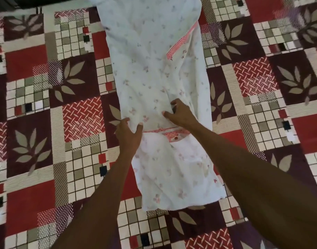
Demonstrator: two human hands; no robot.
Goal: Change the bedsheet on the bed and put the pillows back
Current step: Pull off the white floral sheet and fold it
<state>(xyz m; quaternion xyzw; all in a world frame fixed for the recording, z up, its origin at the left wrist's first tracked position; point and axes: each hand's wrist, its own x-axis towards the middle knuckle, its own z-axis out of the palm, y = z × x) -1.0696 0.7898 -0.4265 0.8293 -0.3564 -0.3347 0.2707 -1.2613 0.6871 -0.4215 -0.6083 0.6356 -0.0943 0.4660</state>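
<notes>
Seen from above: a long white floral cloth, most likely a pillow cover or folded sheet, laid lengthwise down the middle of the bed, running from the far edge toward the near edge. Spread flat beneath it, a patterned bedsheet in red, maroon and cream, with leaf motifs and small grid squares, covering the bed from left to right.

Pale with faint pink flowers, the white cloth. A red-and-white dotted trim slanting across its far right part; a second strip of the same trim running crosswise just near the hands, where one layer ends over another. Wrinkled and slightly bunched at the near end, with the near edge lying on the patterned bedsheet.

Left hand on the left edge of the white cloth, thumb and fingers curled over the fabric and pinching it just at the crosswise trim. Right hand a little farther and to the right, near the middle of the cloth, fingers bent and gripping a fold of fabric. Both forearms bare, reaching in from the near side. Hands close together yet apart, the trim strip between and just near them.

At the far left corner, a dark strip beyond the bed, too blurred to identify.
</notes>
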